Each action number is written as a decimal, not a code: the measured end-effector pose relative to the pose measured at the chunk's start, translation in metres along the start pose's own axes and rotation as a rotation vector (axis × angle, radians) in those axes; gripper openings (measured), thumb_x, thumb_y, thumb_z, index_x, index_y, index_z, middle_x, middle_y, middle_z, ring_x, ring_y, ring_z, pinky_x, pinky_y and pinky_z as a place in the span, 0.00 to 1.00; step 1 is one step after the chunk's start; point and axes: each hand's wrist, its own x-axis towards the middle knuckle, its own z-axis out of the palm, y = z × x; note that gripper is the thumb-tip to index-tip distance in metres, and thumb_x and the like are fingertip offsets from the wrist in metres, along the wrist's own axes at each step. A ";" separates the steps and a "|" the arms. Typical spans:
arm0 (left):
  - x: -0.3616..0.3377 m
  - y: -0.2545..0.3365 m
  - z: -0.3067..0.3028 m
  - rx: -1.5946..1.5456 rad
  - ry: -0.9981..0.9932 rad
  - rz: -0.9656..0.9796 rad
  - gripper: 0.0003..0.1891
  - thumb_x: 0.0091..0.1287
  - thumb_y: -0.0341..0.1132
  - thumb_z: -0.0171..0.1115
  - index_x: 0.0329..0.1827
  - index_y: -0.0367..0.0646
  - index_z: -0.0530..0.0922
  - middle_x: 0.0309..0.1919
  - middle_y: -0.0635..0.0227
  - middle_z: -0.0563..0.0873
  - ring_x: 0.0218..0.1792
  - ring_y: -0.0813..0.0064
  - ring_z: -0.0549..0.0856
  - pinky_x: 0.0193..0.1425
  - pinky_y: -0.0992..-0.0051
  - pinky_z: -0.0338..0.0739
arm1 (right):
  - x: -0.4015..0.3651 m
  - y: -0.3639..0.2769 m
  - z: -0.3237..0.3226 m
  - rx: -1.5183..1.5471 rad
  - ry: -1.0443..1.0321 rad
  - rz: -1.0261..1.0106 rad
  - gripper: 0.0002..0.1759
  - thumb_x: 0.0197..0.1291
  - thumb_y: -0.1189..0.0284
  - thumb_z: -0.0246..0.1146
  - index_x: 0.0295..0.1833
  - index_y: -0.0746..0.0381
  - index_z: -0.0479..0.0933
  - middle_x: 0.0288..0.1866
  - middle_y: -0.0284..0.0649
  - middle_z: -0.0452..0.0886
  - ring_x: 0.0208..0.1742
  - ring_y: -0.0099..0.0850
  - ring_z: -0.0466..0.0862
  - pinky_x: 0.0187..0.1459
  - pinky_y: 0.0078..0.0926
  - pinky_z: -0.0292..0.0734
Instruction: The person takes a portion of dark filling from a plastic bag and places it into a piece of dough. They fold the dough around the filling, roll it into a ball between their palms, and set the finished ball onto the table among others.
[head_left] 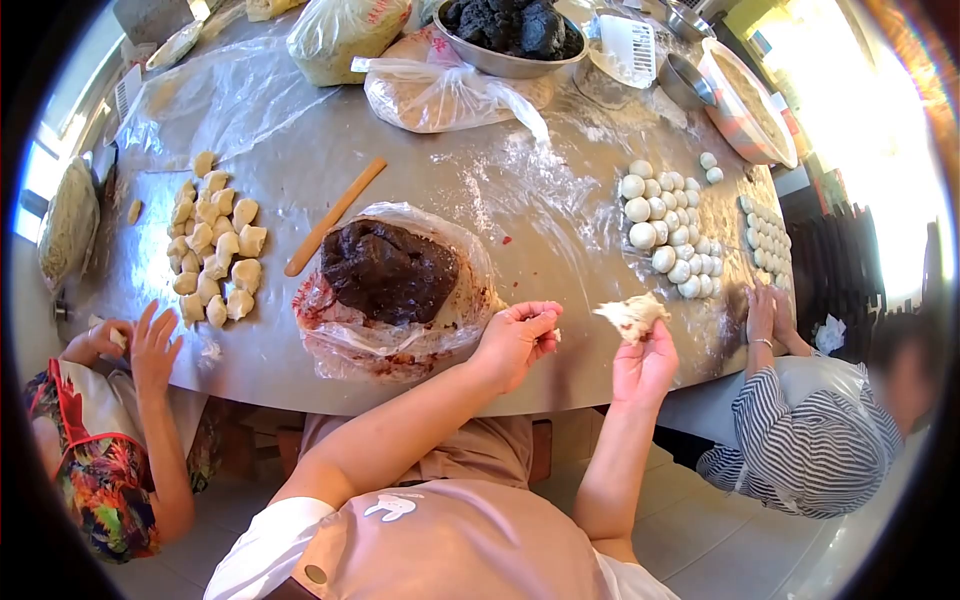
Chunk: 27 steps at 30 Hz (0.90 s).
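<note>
My right hand (645, 362) pinches a ragged, torn piece of pale dough (632, 318) with reddish specks, held up over the table's near edge. To its left, my left hand (518, 345) is closed, thumb against fingers, with a small pale bit of dough (557, 336) showing at the fingertips. Beside that hand sits a large lump of dark brown paste (388, 270) in an opened clear plastic bag (475, 250), whose folds are smeared with paste. Behind the bag's left side lies a wooden rolling stick (335, 217).
Dough pieces (215, 235) lie at left; round dough balls (672, 225) stand in rows at right. Plastic bags (440, 85), a metal bowl of black lumps (515, 35) and a wide tub (745, 100) line the back. Co-workers' hands (150, 345) (765, 318) are at both sides.
</note>
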 end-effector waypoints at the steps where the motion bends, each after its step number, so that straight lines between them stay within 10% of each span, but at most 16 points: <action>1: 0.000 0.000 -0.001 -0.005 0.000 -0.007 0.07 0.67 0.28 0.60 0.46 0.40 0.79 0.32 0.73 0.81 0.32 0.82 0.80 0.37 0.82 0.78 | 0.001 -0.003 0.001 0.008 -0.008 -0.030 0.15 0.69 0.75 0.49 0.56 0.73 0.67 0.55 0.49 0.78 0.54 0.38 0.80 0.59 0.37 0.77; 14: 0.000 -0.022 0.009 0.198 -0.110 0.237 0.06 0.66 0.29 0.64 0.43 0.41 0.76 0.39 0.71 0.81 0.40 0.80 0.81 0.49 0.80 0.79 | -0.033 0.054 0.040 -0.221 -0.112 0.010 0.11 0.65 0.77 0.52 0.52 0.67 0.70 0.49 0.45 0.79 0.50 0.34 0.81 0.51 0.32 0.79; 27: -0.001 -0.009 0.003 0.127 -0.090 0.016 0.06 0.68 0.36 0.62 0.36 0.44 0.77 0.30 0.73 0.81 0.31 0.81 0.80 0.39 0.81 0.76 | -0.013 0.031 0.021 -0.189 -0.033 -0.069 0.09 0.68 0.74 0.53 0.51 0.64 0.72 0.48 0.39 0.80 0.49 0.29 0.81 0.52 0.30 0.78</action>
